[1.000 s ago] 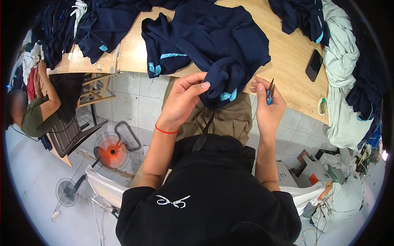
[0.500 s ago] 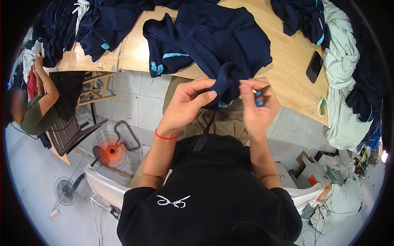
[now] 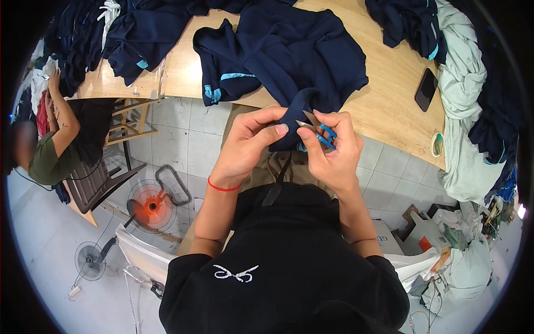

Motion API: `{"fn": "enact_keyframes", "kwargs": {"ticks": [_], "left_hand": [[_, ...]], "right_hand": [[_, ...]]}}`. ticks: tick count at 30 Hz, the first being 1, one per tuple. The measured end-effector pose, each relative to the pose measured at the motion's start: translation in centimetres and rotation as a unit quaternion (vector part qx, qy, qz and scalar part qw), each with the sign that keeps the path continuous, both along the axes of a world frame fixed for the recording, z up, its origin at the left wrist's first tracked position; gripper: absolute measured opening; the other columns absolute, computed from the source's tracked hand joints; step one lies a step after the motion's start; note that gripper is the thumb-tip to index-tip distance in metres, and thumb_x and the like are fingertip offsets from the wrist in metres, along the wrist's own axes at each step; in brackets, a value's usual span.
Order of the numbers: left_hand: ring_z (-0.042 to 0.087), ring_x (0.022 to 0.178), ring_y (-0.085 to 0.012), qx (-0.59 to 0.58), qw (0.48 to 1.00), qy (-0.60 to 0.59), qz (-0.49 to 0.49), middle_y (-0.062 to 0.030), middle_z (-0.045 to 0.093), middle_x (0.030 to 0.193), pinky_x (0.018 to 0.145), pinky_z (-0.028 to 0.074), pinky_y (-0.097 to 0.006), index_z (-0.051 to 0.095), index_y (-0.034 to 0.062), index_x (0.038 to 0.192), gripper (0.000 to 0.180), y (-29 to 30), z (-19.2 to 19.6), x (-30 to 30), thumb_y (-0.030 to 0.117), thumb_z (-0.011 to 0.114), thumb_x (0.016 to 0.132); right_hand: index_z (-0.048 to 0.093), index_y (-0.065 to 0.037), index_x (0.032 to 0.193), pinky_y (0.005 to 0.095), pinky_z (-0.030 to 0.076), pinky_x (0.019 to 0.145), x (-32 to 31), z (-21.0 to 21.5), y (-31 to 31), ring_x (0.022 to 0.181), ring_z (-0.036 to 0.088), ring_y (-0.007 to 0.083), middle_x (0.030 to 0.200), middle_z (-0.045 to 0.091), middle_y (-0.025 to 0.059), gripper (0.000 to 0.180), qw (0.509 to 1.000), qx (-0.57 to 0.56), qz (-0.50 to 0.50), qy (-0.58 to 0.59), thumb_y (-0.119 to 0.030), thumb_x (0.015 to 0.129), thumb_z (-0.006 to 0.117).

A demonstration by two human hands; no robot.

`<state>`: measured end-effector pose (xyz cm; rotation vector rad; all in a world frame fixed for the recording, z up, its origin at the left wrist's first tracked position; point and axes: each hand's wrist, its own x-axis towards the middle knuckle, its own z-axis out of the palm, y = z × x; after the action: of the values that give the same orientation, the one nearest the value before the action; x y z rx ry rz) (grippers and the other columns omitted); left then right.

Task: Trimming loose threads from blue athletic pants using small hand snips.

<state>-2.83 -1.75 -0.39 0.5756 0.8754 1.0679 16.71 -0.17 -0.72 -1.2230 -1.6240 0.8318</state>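
Navy garment (image 3: 289, 50) spread on the wooden bench (image 3: 389, 111), one fold hanging over the near bench edge and drawn toward the body. Left hand (image 3: 247, 142) closed on that fold, thumb and fingers (image 3: 278, 129) pinched tight, apparently to keep the cloth taut and bring the seam within reach of the blades. Right hand (image 3: 334, 153) just right of the fold, curled shut around blue-handled thread snips (image 3: 317, 129); metal tips pointing left, touching or almost touching the pinched cloth, blades seemingly a little apart. Grip judged suited to trimming a loose thread close to the fabric. Red band (image 3: 223, 186) on the left wrist.

Further navy garments (image 3: 139, 33) heaped at the far left of the bench, another dark pile (image 3: 409, 19) at the far right. Black phone (image 3: 426, 89) lying flat to the right of the spread garment, a small tape roll (image 3: 438, 144) near the right bench edge, pale green cloth (image 3: 461, 94) draped beyond it. Below the bench, on the tiled floor, an orange-centred fan (image 3: 150, 203). Another person (image 3: 53, 145) seated left of the bench, hands apart from this work.
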Motion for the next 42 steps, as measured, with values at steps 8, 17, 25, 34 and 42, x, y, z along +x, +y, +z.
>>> {"fn": "enact_keyframes", "kwargs": {"ticks": [8,17,25,34,42], "left_hand": [[0.061,0.098,-0.0069,0.026,0.999,0.022,-0.007,-0.0014,0.070,0.112,0.086,0.049,-0.024,0.072,-0.0052,0.131,0.029,0.1,0.4,0.0,-0.001,0.063,0.103],[0.059,0.081,-0.0114,0.123,0.834,0.504,0.187,-0.0033,0.064,0.092,0.068,0.047,-0.027,0.082,0.0013,0.108,0.029,0.8,-2.3,-8.9,-0.013,0.067,0.088],[0.060,0.130,-0.0365,0.285,0.739,0.608,0.062,-0.0165,0.062,0.137,0.109,0.050,-0.044,0.071,0.0040,0.131,0.048,-0.5,-3.0,0.2,0.005,0.083,0.085],[0.052,0.125,-0.0393,0.241,0.663,0.708,0.023,-0.0185,0.055,0.135,0.101,0.045,-0.048,0.064,0.0084,0.109,0.039,0.7,-8.9,2.8,0.013,0.090,0.079],[0.064,0.096,-0.0183,0.204,0.860,0.444,0.145,-0.0117,0.063,0.106,0.095,0.052,-0.037,0.055,0.0032,0.109,0.017,-1.5,-5.2,-1.9,-0.007,0.065,0.100]], "right_hand": [[0.069,0.000,0.098,0.0276,0.054,0.059,0.2,0.7,0.3,0.065,0.073,0.0174,0.080,0.075,0.0109,0.029,0.999,0.011,0.005,-0.049,-0.018,0.089,0.090],[0.063,0.001,0.117,0.0219,0.050,0.078,7.2,-2.9,3.8,0.085,0.063,0.0086,0.097,0.070,0.0044,0.027,0.962,-0.153,-0.143,0.174,-0.009,0.099,0.079],[0.071,0.005,0.114,0.0287,0.050,0.091,12.1,-8.7,5.5,0.097,0.064,0.0127,0.099,0.070,0.0057,0.024,0.957,-0.189,-0.220,0.024,-0.016,0.103,0.074],[0.071,0.007,0.111,0.0289,0.050,0.084,11.3,-10.2,17.0,0.093,0.062,0.0131,0.100,0.069,0.0051,0.036,0.972,-0.161,-0.139,-0.096,-0.024,0.096,0.083],[0.066,-0.007,0.110,0.0192,0.035,0.058,14.6,-2.9,12.0,0.071,0.047,0.0018,0.087,0.056,-0.0051,0.014,0.967,-0.167,-0.130,0.144,-0.014,0.103,0.076]]}}
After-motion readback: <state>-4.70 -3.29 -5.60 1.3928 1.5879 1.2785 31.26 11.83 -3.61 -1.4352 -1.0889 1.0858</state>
